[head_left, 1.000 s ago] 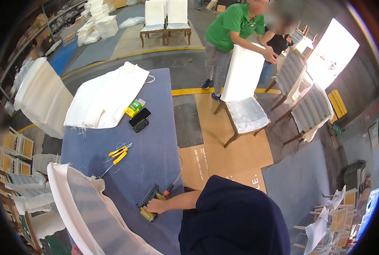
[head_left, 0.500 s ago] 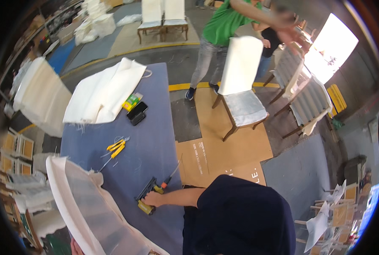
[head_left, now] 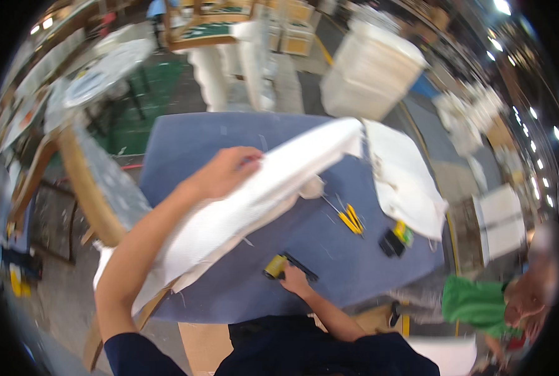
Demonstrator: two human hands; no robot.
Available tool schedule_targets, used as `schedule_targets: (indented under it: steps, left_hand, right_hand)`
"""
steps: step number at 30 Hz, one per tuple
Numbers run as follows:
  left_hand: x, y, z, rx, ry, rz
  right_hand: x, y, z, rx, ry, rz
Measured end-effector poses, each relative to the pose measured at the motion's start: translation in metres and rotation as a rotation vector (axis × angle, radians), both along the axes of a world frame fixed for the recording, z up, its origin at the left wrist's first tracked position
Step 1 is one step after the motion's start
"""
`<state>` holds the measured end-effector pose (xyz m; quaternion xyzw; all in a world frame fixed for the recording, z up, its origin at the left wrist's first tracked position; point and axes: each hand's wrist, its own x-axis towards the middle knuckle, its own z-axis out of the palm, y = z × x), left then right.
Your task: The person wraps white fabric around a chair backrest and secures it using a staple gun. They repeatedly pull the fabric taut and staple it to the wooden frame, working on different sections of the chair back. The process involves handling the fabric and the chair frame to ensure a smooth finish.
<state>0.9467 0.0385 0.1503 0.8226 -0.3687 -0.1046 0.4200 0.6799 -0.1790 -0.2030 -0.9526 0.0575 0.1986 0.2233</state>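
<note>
A chair back covered in white fabric (head_left: 273,169) lies slanting across the blue-topped table (head_left: 198,135), with loose threads along its lower edge. Over its upper side reaches my left hand (head_left: 226,172), its fingers curled together; whether anything small is between them is too blurred to see. My right hand (head_left: 297,280) grips a yellow and black staple gun (head_left: 274,267) resting on the table at the near side. To the right of the chair back lie yellow-handled snips (head_left: 353,219) and a yellow-handled screwdriver-like tool (head_left: 342,219).
White fabric (head_left: 402,169) covers the table's right end, beside a black case (head_left: 391,243) and a green-yellow box (head_left: 406,233). A wooden chair frame (head_left: 85,182) stands at left. A wrapped white chair (head_left: 370,69) stands behind the table. A person in green (head_left: 477,304) is at right.
My view has swung left. My left hand, earlier at the lower edge beside the chair back, is now over its upper side. The right hand still holds the staple gun on the table.
</note>
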Motion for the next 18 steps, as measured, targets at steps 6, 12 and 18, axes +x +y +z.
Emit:
schedule_targets:
  steps: [6, 12, 18]
  left_hand:
    - [0.025, 0.024, -0.022, 0.037, 0.302, 0.071]
    - [0.032, 0.024, -0.021, 0.124, 0.409, 0.093]
    - [0.034, 0.019, -0.030, 0.149, 0.417, 0.029]
  right_hand:
    - [0.012, -0.010, 0.023, 0.188, 0.022, -0.057]
    - [0.026, 0.002, 0.147, 0.781, -0.236, -0.494]
    - [0.046, 0.035, 0.246, 1.196, -0.485, -0.543]
